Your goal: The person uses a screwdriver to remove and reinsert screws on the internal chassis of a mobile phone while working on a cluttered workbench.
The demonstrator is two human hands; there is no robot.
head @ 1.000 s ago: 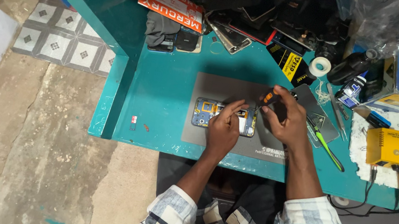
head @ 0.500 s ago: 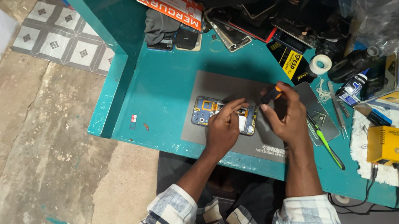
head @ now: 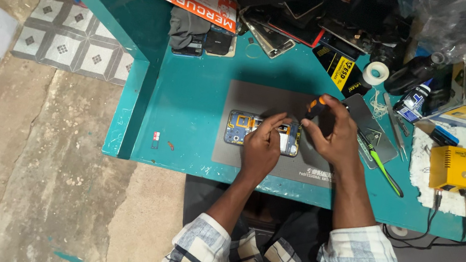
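The opened phone (head: 263,132) is lying flat on the grey work mat (head: 251,96), on the teal bench (head: 187,105). The left hand (head: 261,148) is pressing down on the phone's middle, fingers curled; whether they pinch anything cannot be told. The right hand (head: 332,134) is closed around an orange-and-black screwdriver (head: 313,106), which has been shifting slightly leftward over the last second, bringing its tip nearer the phone's right end.

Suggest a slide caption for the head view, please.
Left hand steadies an opened phone while right hand holds a screwdriver.
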